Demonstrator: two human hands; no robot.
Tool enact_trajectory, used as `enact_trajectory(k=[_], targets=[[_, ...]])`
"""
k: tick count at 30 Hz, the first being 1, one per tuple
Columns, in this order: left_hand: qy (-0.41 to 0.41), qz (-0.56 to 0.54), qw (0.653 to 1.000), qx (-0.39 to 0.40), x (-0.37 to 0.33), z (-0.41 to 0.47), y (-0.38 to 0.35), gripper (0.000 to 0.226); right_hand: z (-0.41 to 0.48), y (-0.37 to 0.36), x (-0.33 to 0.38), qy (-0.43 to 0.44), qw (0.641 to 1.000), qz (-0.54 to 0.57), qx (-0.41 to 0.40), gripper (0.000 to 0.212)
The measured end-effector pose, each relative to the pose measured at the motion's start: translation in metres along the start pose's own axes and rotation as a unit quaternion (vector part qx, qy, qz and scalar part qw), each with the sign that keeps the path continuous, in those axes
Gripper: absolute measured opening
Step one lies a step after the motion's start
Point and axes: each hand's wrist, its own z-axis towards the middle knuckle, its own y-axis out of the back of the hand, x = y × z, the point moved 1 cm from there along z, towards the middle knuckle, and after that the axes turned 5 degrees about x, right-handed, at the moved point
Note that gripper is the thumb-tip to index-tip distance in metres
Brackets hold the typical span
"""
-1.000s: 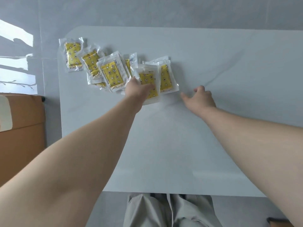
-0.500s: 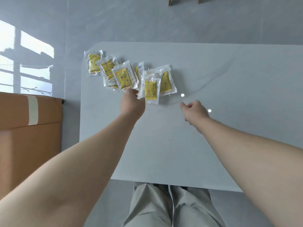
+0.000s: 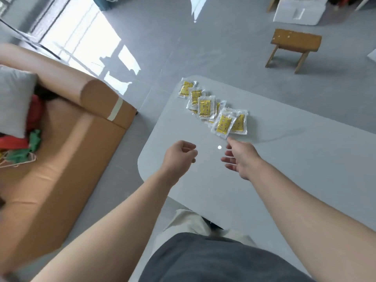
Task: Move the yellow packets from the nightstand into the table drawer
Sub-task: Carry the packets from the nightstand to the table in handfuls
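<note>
So the yellow packets [image 3: 204, 106] are all on the pale surface [image 3: 284, 169], near its corner. They're fanned out in one overlapping row that slants from about 11 o'clock down to 4 o'clock. Each one is a clear wrapper with a yellow printed pouch inside. I can't get an exact count because a few are tucked under their neighbours.

Both hands hover over the surface at roughly 6 o'clock from the row, with nothing in either. The left hand [image 3: 180, 157] has its fingers curled in toward the palm, like a loose fist, and sits well apart from the packets. The right hand [image 3: 240, 159] is relaxed with the fingers spread. Its top fingertip is just beside the bottom corner of the nearest packet [image 3: 223, 124], and I can't tell if it's actually touching.

A tan sofa [image 3: 71, 149] sits off at 9 o'clock with a grey cushion [image 3: 14, 98] on it. A small wooden stool [image 3: 295, 45] stands on the floor at 1 o'clock.
</note>
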Motion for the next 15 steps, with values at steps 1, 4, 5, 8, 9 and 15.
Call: enact_trajectory(k=[1, 4, 5, 8, 9, 15], targets=[[0.002, -0.01, 1.0, -0.009, 0.004, -0.013, 0.004, 0.012, -0.009, -0.006, -0.003, 0.0, 1.0, -0.012, 0.01, 0.026], [-0.011, -0.011, 1.0, -0.027, 0.015, -0.049, 0.015, 0.014, -0.038, -0.022, -0.01, 0.019, 0.998, -0.054, 0.029, 0.025], [-0.017, -0.011, 0.999, -0.031, 0.019, -0.06, 0.019, 0.014, -0.047, -0.026, -0.012, 0.027, 0.996, -0.073, 0.032, 0.025], [-0.026, -0.033, 0.998, -0.051, 0.037, -0.091, 0.033, 0.013, -0.074, -0.044, -0.021, 0.055, 0.989, -0.131, 0.045, 0.024], [-0.025, -0.042, 0.997, -0.058, 0.043, -0.099, 0.037, 0.013, -0.081, -0.049, -0.024, 0.062, 0.986, -0.145, 0.05, 0.025], [-0.032, -0.111, 0.988, -0.106, 0.108, -0.16, 0.062, 0.014, -0.128, -0.104, -0.07, 0.108, 0.965, -0.226, 0.083, 0.026]])
